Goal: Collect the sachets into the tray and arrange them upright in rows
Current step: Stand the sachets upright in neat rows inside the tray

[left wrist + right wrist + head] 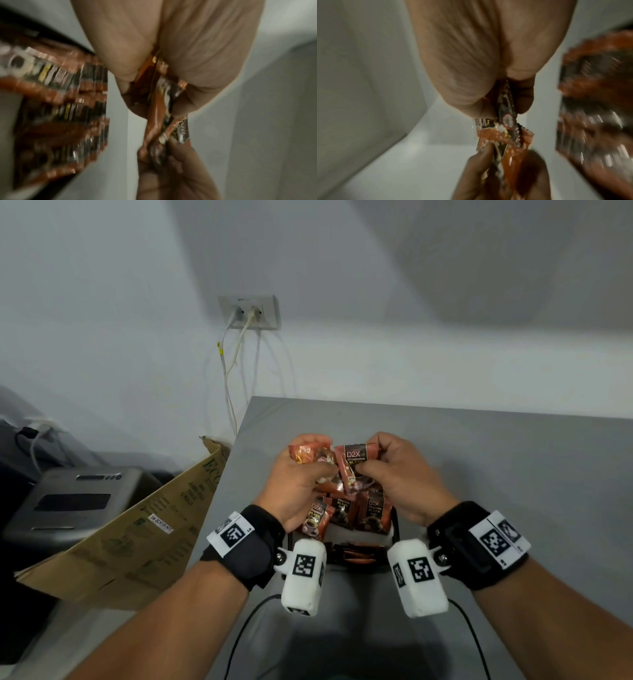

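Several orange-brown foil coffee sachets printed "D2X" point(352, 463) are held bunched above the tray, between both hands. Left hand point(298, 477) has its fingers curled round a crumpled clutch of them; the left wrist view shows thumb and fingers point(202, 75) pinching the foil edges. Right hand point(397, 474) pinches one sachet point(506, 121) at the same bunch, fingertips closed on its edge, narrow gap only. The two hands meet at the bunch, knuckles nearly touching.

Below them, black tray point(395, 529) on the grey surface point(496, 474), mostly hidden by the wrists. Inside it, more sachets standing upright point(373, 511) in a row facing the camera, one at the left end leaning point(317, 520). Nearer row lies lower, only orange top edges point(356, 554) visible; can't tell how they sit. Both wrist views show the packed rows as blurred orange-black stripes.

Outward: black wrist straps with white tagged camera blocks point(303, 571) on both arms, black cables trailing over the surface edge. Left of the surface a brown cardboard box flap point(137, 529), a grey machine point(72, 501) behind it. White wall socket point(250, 311) with two white cords hanging down.
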